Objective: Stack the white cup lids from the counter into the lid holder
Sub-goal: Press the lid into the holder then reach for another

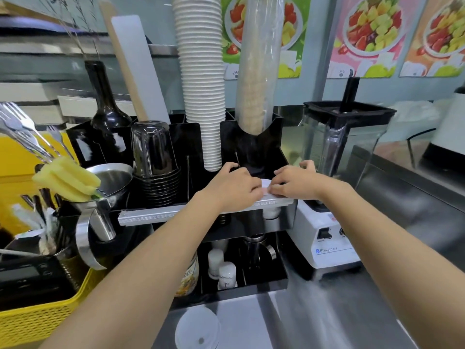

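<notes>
Both hands reach into the front right compartment of the black organiser. My left hand and my right hand press together on white cup lids, of which only a small white patch shows between the fingers. The rest of those lids is hidden under my palms. More white lids lie on the steel counter at the bottom of the view, near my left forearm.
A tall stack of white paper cups and a sleeve of clear cups stand behind the hands. Black lids under a clear cup sit left. A blender stands right; a yellow basket with utensils is at left.
</notes>
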`<state>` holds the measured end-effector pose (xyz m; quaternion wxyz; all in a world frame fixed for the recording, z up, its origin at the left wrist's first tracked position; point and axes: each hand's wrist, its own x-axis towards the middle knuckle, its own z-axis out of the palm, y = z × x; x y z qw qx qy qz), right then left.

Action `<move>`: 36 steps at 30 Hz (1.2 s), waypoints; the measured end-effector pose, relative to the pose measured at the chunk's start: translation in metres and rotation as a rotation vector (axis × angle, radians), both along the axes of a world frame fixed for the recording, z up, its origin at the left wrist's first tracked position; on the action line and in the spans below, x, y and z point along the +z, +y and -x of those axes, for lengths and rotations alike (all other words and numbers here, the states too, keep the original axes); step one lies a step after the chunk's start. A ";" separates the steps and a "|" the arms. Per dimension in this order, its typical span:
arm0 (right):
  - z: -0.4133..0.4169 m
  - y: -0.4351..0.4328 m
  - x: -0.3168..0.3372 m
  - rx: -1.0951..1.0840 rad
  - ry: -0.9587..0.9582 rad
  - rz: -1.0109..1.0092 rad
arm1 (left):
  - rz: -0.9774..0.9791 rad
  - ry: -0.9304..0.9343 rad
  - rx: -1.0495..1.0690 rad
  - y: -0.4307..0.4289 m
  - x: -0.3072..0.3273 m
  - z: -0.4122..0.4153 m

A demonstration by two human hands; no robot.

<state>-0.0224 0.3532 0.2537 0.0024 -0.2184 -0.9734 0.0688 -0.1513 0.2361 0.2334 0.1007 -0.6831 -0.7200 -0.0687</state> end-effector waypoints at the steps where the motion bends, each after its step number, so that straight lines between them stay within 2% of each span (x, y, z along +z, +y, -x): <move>1: 0.000 0.001 0.000 0.004 0.001 -0.018 | 0.000 -0.006 -0.012 -0.001 -0.001 -0.002; 10: -0.004 -0.001 -0.013 0.051 0.089 -0.144 | -0.030 0.037 -0.024 -0.007 -0.005 -0.006; 13: -0.014 -0.008 -0.015 0.053 0.277 -0.171 | -0.133 0.064 0.002 -0.019 -0.010 -0.012; 15: -0.023 -0.016 -0.022 0.070 0.501 -0.243 | -0.299 0.063 0.024 -0.035 -0.017 -0.014; 18: -0.034 -0.040 -0.036 0.116 0.792 -0.235 | -0.555 -0.012 0.023 -0.071 -0.038 -0.020; 21: -0.040 -0.066 -0.062 0.155 0.876 -0.180 | -0.596 -0.093 0.087 -0.109 -0.066 -0.020; 24: -0.040 -0.092 -0.094 0.179 0.831 -0.065 | -0.564 -0.139 0.159 -0.141 -0.098 -0.020; 27: -0.034 -0.117 -0.127 0.203 0.662 0.035 | -0.491 -0.204 0.252 -0.168 -0.132 -0.022; 30: -0.025 -0.137 -0.160 0.212 0.495 0.121 | -0.309 -0.271 0.341 -0.188 -0.168 -0.019; 36: -0.008 -0.165 -0.223 0.189 0.120 0.240 | 0.063 -0.420 0.384 -0.210 -0.221 -0.022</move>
